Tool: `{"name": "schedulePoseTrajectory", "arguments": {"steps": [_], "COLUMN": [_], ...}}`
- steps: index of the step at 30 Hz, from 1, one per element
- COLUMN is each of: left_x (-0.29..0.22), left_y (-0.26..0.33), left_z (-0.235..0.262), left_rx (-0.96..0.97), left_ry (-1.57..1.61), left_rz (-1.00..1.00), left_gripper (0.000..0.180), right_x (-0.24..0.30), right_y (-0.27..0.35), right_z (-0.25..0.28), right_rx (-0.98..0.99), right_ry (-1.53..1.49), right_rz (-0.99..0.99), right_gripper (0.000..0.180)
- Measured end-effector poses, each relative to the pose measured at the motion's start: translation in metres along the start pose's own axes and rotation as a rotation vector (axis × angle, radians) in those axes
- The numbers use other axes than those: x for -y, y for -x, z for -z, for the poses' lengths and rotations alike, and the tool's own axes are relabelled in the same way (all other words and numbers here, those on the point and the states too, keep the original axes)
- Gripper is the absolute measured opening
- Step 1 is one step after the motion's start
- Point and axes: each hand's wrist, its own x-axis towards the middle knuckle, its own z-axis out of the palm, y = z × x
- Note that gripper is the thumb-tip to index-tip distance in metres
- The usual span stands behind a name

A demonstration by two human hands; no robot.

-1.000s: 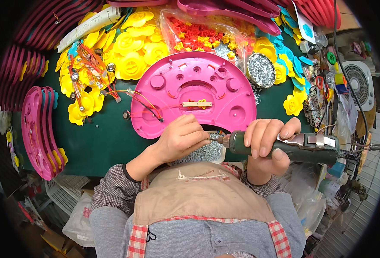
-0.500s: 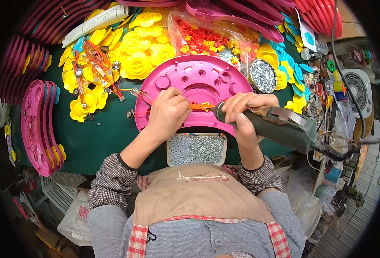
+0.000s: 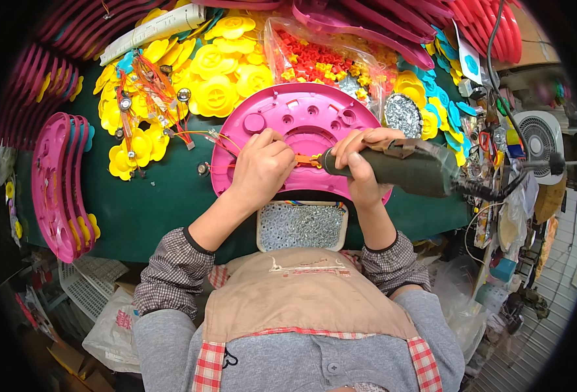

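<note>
A pink curved plastic shell (image 3: 236,119) lies in front of me on the green table, its moulded inner side with posts facing up. Across its middle is a narrow orange strip (image 3: 307,159) with a small yellow piece at its right end. My left hand (image 3: 262,164) is closed over the strip's left end; the fingertips are partly hidden. Red and yellow wires (image 3: 213,135) run out from beside it to the left. My right hand (image 3: 365,163) grips a dark, cylindrical power screwdriver (image 3: 412,171), lying almost level. The tool's front end is at the yellow piece; its tip cannot be made out.
A tray of small metal parts (image 3: 301,227) sits between the shell and my apron. Yellow flower-shaped parts (image 3: 215,95), wired components (image 3: 131,104) and a bag of red pieces (image 3: 314,59) lie behind. A round dish (image 3: 403,116) stands right. Pink shells (image 3: 56,189) are stacked left.
The screwdriver's rear end has swung away from me, so the tool lies more level. My right hand has turned with it. My left hand keeps its place on the strip; the view has shifted slightly.
</note>
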Motion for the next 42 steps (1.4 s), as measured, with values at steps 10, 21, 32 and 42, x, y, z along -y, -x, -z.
{"name": "schedulePoseTrajectory", "arguments": {"steps": [10, 21, 32, 42], "left_x": [0.001, -0.033, -0.042, -0.055], "left_y": [-0.003, 0.003, 0.028, 0.034], "left_z": [0.0, 0.013, 0.03, 0.021], "left_rx": [-0.015, -0.006, -0.059, 0.191], "left_ry": [0.03, 0.258, 0.113, 0.017], "left_rz": [-0.016, -0.16, 0.028, 0.161], "left_gripper": [0.013, 0.025, 0.033, 0.065], "right_x": [-0.006, 0.068, 0.029, -0.011], "right_y": [-0.001, 0.002, -0.015, -0.013], "right_z": [0.007, 0.005, -0.01, -0.028], "right_rx": [-0.042, 0.04, 0.19, 0.113], "right_ry": [-0.08, -0.328, -0.043, -0.094], "right_rz": [-0.011, -0.067, 0.06, -0.048], "right_gripper": [0.035, 0.037, 0.039, 0.035]}}
